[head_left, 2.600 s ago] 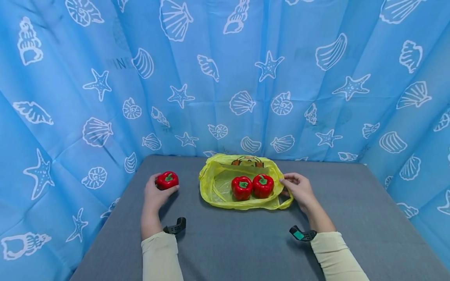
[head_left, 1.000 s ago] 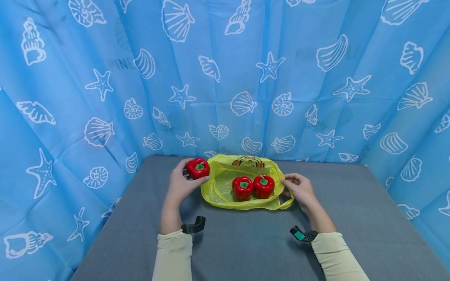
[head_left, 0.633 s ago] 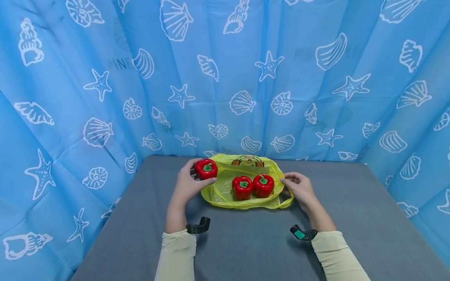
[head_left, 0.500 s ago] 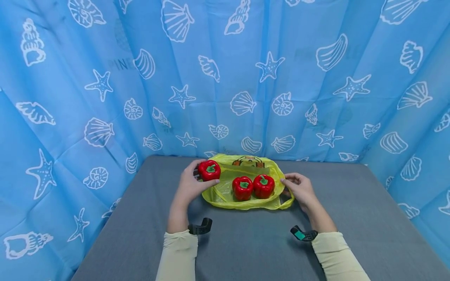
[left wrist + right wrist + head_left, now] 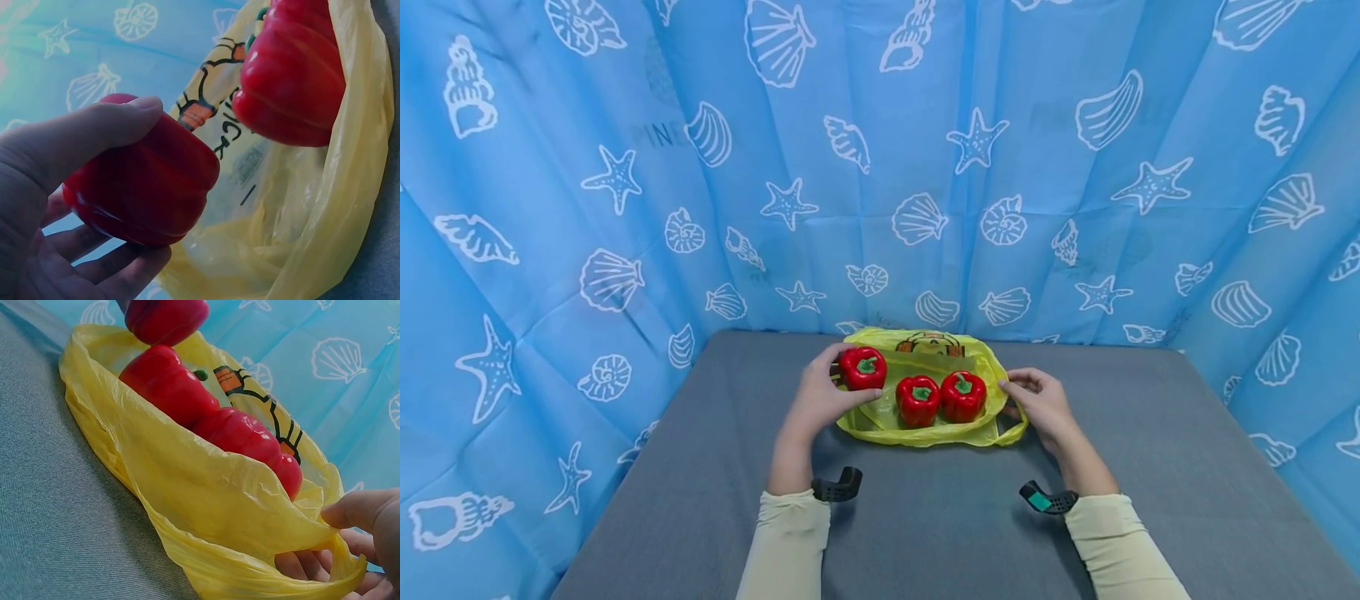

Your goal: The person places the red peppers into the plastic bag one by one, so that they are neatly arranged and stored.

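Note:
My left hand point(image 5: 823, 392) grips a red bell pepper point(image 5: 862, 368) with a green stem, thumb on one side and fingers on the other. In the head view this pepper overlaps the left part of a yellow plastic bag point(image 5: 880, 435), whose mouth lies wide. Inside the bag, two more red bell peppers point(image 5: 917, 402) sit side by side toward the right. My right hand point(image 5: 1037, 402) pinches the bag's right rim near its handle loop point(image 5: 350, 572); in the right wrist view some fingers show through the loop.
A grey cloth-covered table point(image 5: 940, 525) lies under everything. Behind it hangs a blue curtain point(image 5: 880, 167) with white shell and starfish prints. Black straps with a bent piece point(image 5: 838, 485) sit at both wrists.
My left hand has carried its bell pepper rightward from the table's left side to over the bag's left part. The right hand and the bag have stayed in place.

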A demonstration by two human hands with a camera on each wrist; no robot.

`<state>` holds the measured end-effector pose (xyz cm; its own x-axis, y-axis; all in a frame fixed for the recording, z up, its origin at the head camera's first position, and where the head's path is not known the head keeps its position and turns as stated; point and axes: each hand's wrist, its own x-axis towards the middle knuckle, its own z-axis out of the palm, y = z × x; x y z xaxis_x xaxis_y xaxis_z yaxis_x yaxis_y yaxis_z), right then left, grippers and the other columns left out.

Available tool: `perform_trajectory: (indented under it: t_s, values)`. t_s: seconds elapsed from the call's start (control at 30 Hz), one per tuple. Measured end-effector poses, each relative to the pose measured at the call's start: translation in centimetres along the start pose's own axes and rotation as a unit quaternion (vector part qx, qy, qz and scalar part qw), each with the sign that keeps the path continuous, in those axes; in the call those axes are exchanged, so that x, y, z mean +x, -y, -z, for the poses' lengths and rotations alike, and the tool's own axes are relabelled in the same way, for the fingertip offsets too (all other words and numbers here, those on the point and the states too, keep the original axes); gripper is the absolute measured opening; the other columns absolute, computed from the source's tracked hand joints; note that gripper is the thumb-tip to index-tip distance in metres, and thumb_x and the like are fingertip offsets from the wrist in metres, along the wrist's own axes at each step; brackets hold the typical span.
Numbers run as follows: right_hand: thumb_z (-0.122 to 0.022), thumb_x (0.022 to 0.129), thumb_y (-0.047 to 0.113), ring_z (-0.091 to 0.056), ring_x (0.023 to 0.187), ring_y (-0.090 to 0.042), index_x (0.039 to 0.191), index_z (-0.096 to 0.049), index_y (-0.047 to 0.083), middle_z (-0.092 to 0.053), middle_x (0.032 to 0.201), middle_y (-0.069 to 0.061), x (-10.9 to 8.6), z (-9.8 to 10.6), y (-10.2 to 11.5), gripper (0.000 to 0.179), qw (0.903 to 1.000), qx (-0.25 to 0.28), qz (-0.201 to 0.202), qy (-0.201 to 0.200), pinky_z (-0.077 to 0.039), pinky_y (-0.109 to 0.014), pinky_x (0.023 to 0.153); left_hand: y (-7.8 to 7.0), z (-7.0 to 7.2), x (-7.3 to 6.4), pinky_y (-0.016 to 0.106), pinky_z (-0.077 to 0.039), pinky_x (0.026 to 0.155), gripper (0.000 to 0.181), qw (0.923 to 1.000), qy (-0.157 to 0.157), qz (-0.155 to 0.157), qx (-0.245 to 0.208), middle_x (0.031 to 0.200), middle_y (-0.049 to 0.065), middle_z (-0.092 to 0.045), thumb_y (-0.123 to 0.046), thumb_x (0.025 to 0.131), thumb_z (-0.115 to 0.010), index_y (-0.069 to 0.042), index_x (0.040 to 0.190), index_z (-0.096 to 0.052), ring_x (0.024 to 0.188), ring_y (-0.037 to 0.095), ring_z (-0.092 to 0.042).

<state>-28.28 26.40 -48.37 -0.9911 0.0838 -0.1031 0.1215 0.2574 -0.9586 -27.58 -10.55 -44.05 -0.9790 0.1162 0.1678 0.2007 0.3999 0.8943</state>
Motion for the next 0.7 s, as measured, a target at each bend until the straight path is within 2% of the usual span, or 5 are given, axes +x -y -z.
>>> perform_trajectory:
  t_s: [0.4,0.7]
  values:
    - [-0.067,0.106,0.028,-0.068,0.094,-0.01,0.139,-0.058,-0.001,-0.066,0.117,-0.009,-0.1,0.0,0.1,0.046,1.0,0.002,0.0,0.005,-0.065,-0.029,0.082,0.2,-1.0,-0.1,0.049,-0.063,0.096,0.077,0.9996,0.027,0.012,0.001,0.141,0.009,-0.063,-0.026,0.079,-0.095,-0.017,0.145,-0.057,0.126,0.033,-0.064]
    - [-0.067,0.106,0.028,-0.068,0.094,-0.01,0.139,-0.059,-0.001,-0.066,0.117,-0.009,-0.2,0.0,0.2,0.044,1.0,0.001,0.001,0.002,-0.065,-0.03,0.082,1.0,-1.5,0.3,0.048,-0.063,0.097,0.073,0.9993,0.035,-0.007,0.011,0.137,0.008,-0.064,-0.025,0.08,-0.095,-0.017,0.141,-0.057,0.124,0.03,-0.065]
